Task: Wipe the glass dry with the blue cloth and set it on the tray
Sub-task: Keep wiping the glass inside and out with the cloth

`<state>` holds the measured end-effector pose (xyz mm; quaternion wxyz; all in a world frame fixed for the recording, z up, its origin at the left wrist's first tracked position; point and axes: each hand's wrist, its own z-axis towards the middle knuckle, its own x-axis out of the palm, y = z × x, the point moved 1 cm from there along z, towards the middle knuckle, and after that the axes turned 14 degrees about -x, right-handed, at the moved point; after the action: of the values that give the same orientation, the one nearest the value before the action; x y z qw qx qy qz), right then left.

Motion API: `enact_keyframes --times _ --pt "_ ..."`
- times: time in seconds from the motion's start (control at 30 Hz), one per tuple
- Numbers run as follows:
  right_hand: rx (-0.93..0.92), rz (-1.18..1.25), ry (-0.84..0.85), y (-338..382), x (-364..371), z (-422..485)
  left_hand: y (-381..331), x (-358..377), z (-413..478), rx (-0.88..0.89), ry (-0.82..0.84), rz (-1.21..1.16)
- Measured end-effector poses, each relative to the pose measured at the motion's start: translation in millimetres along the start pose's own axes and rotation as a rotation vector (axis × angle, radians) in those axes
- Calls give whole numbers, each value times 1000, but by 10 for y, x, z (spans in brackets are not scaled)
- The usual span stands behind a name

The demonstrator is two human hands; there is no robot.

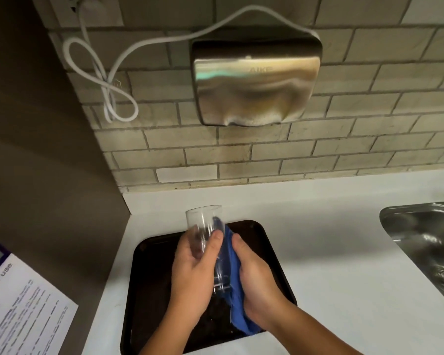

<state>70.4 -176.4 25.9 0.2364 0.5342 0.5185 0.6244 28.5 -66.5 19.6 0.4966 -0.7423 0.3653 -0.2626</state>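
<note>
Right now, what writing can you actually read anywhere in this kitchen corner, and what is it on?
"AIKE": faint embossed brand on the steel hand dryer on the tiled wall; the last letter is uncertain.
"...wave use": large heading on the paper notice at lower left, cut off by the frame edge.
Small print below that heading: too blurred to read.
Glass, blue cloth, tray, sink: no text visible.

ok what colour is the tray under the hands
Black, or a very dark brown; the tray shows in the head view, the only one.
</note>
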Motion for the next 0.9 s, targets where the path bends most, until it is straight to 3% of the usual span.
enact_keyframes --times 0.13,0.2,0.37,0.53,0.6,0.7,0.9 --pt "-287 -294 171 -35 -80 -37 46 5 -13 -151 30 -129" --pt "-345 -411 249 -79 -111 -69 37 -3 -34 -186 33 -148" --pt "-353 -339 241 -3 -164 5 54 -17 -110 -243 88 -135" --pt "-616 -673 289 -40 -126 -117 31 -57 -109 -318 140 -186" --pt "-596 -677 299 1 -157 -24 41 -68 -117 -330 196 -183" --pt "-391 -461 187 150 -124 109 76 -62 -137 -343 270 -206" --pt "-225 -248 97 103 -86 -29 53 -120 -109 -307 188 -244"
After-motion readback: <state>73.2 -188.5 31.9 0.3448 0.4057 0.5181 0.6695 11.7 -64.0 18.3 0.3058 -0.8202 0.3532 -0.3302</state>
